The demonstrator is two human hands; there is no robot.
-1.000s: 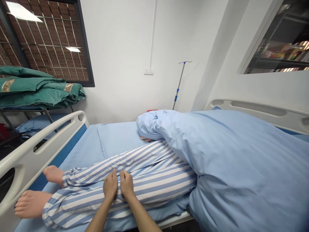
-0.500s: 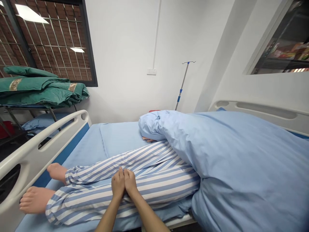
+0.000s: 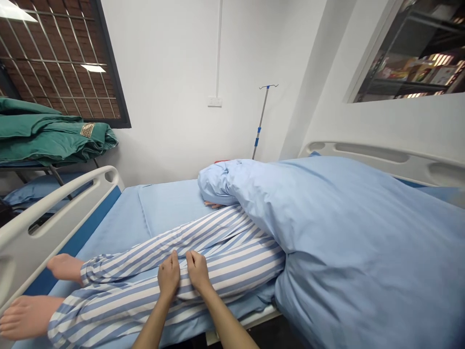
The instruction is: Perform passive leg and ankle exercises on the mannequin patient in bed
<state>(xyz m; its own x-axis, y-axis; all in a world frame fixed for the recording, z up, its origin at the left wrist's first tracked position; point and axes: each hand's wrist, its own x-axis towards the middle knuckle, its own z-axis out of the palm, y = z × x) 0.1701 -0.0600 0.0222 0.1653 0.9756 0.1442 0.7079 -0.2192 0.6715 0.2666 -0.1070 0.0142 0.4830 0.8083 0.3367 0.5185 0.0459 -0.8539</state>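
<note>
A figure lies on a hospital bed in blue-and-white striped pyjama trousers, with two bare feet at the lower left. My left hand and my right hand both sit on the upper trouser leg, fingers curled into the cloth, with a small fold rising between them. A pale blue duvet covers the body and hides the upper half. A third hand, belonging to the lying figure, pokes out beneath the duvet's edge.
A white bed rail runs along the near left side, and a white headboard panel stands at the right. Beyond are an IV pole, folded green quilts on a rack, and a glass-fronted cabinet.
My hands, pressed together half a second ago, have moved apart along the trouser leg, as they were one second ago. The whole view has shifted slightly, with the bed further left.
</note>
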